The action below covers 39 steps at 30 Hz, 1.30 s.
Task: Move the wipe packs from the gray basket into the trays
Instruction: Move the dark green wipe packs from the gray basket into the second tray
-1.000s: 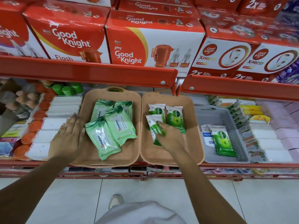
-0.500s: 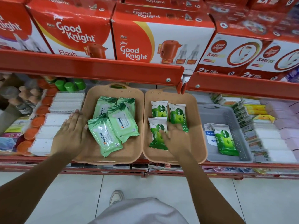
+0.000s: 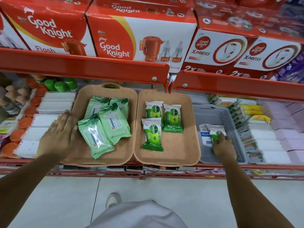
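Observation:
The gray basket (image 3: 230, 116) sits on the shelf at the right. In it lie a green Dettol wipe pack (image 3: 214, 133) and a white-and-blue pack (image 3: 204, 134) under it. My right hand (image 3: 222, 146) is inside the basket, its fingers closing on the Dettol pack's near end. The right tan tray (image 3: 184, 145) holds three Dettol packs (image 3: 152, 134). The left tan tray (image 3: 79, 102) holds several pale green Himalaya packs (image 3: 113, 123). My left hand (image 3: 59, 139) rests flat and spread on that tray's left rim.
An orange shelf rail (image 3: 82, 68) with Good Knight boxes (image 3: 125, 37) overhangs the trays. White boxes (image 3: 39, 129) and orange-capped items (image 3: 16, 134) lie left of the trays; stacked small packets (image 3: 246, 132) crowd the basket's right side. My shoe (image 3: 112, 199) stands on the tiled floor.
My right hand left the third Dettol pack in the right tray and moved right into the gray basket, onto the Dettol pack there. The left hand stayed put.

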Tool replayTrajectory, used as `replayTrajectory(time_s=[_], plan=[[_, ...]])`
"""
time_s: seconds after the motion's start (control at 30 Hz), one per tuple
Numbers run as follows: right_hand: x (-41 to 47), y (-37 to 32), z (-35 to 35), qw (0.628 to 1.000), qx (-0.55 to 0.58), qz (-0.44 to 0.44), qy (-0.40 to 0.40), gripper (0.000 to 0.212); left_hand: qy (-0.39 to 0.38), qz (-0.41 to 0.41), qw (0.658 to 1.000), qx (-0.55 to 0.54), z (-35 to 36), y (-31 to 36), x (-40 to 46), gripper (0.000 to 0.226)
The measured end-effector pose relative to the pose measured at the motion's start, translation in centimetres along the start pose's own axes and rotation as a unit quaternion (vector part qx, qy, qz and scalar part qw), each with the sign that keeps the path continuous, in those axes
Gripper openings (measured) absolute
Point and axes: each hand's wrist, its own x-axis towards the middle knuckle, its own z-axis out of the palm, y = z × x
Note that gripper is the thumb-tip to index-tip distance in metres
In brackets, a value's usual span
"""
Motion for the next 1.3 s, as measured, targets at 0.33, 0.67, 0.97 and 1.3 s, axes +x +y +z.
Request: replayTrajectory(time_s=[0.33,0.67,0.97,1.3], plan=[[-0.2,-1.0,0.3,0.999,-0.003,-0.032,-0.004,0.048,-0.004,0.005,1.000,0.013,0.4,-0.6,0.2,0.058],[-4.8,-6.8,-2.7,0.974,0.094,-0.146,0.143,0.042,-0.001,0.003,1.000,0.024,0.5,-0.5,0.3,0.061],[-9.4,-13.2,1.0,0.988,0.028,-0.154,-0.005,0.048,0.000,-0.005,1.000,0.026,0.1,0.4,0.2,0.062],[-10.0,-14.7,2.4,0.991,-0.019,-0.104,-0.085,0.054,-0.019,0.001,1.000,0.015,0.3,0.0,0.1,0.056]])
